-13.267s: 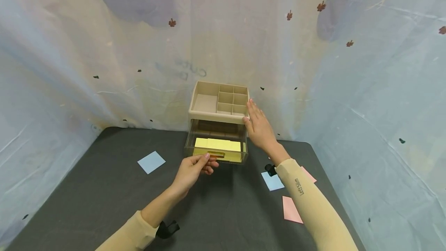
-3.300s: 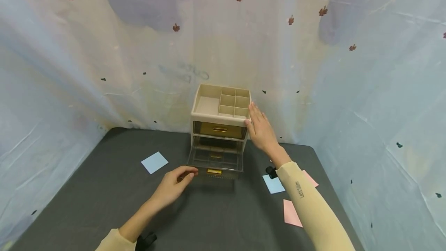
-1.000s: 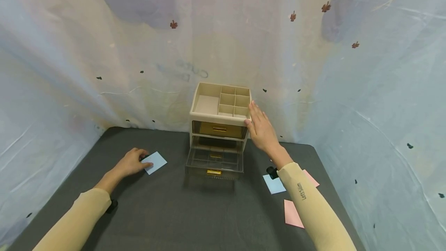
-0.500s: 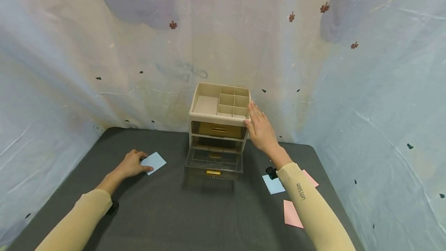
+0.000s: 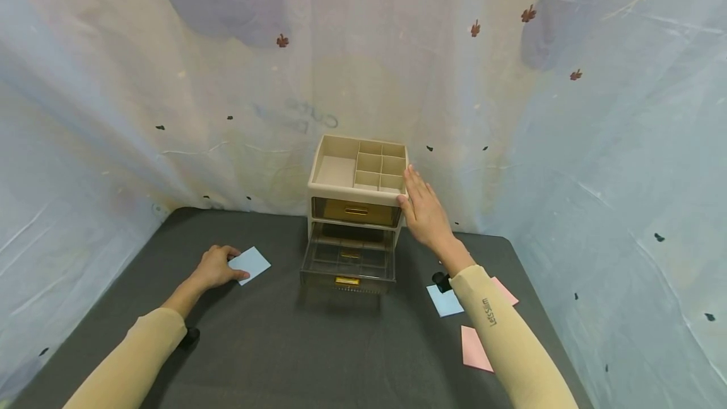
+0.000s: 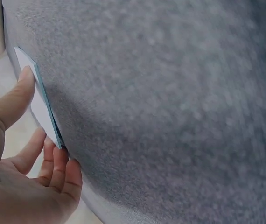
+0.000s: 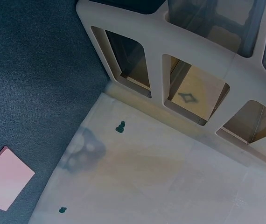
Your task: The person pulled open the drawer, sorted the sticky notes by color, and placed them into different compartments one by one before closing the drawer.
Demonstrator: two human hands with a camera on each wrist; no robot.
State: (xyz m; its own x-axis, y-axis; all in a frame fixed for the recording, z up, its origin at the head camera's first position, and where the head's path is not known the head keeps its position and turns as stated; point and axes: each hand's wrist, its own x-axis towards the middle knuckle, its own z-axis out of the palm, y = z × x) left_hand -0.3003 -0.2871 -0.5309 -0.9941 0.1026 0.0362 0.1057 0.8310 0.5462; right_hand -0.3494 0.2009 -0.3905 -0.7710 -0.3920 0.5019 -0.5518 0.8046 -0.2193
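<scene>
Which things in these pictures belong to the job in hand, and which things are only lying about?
Seemingly part of the job:
left hand, pinching the left blue pad
right hand, against the organizer
pulled-out drawer

Seemingly just lying about, untouched:
right blue pad
nearer pink pad
farther pink pad, partly hidden

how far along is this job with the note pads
Done: the top drawer is closed, the drawer below it pulled open. In hand: the left hand grips a blue pad. Remaining, probably: stowing it, then perhaps the second blue pad and two pink pads by the right arm.
</scene>
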